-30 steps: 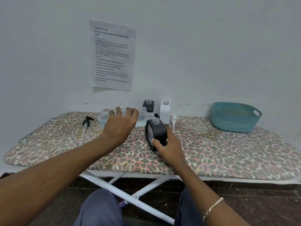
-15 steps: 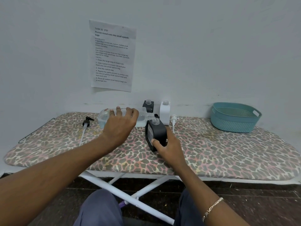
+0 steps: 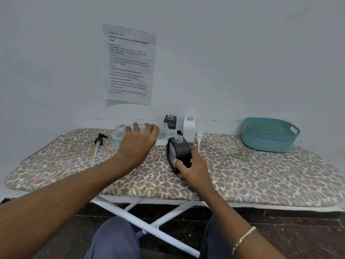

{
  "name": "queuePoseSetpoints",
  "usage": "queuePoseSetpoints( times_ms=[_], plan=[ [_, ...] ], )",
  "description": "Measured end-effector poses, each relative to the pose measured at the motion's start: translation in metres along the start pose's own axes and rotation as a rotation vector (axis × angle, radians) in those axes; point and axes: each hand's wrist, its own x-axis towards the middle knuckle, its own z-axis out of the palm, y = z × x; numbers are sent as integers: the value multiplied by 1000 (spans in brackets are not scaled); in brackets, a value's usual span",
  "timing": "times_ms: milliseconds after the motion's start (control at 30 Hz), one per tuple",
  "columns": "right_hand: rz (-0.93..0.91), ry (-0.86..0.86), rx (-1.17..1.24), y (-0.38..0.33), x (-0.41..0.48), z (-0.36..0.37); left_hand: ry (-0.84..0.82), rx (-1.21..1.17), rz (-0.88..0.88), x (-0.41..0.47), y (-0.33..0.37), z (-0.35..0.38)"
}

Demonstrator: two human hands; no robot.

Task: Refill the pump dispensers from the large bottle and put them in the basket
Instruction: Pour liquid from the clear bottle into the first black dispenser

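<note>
My left hand (image 3: 139, 144) grips the large clear bottle (image 3: 119, 136), which lies tipped on its side with its open neck at the mouth of a black dispenser (image 3: 179, 153). My right hand (image 3: 194, 170) holds that black dispenser tilted on the board. A second black dispenser (image 3: 170, 121) and a white dispenser (image 3: 189, 128) stand uncapped by the wall. A black pump head (image 3: 99, 142) with its tube lies at the left, a white pump head (image 3: 199, 137) just right of the white dispenser.
A teal basket (image 3: 269, 135) sits at the right end of the leopard-print ironing board (image 3: 242, 174). A printed sheet (image 3: 128, 63) hangs on the wall behind. The board's white legs and my knees are below.
</note>
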Motion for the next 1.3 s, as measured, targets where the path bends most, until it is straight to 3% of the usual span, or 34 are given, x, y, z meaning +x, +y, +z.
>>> queuePoseSetpoints(
  times_ms=[1300],
  plan=[
    [-6,7,-8,1,1,0,7,8,11,0,-1,-1]
  ],
)
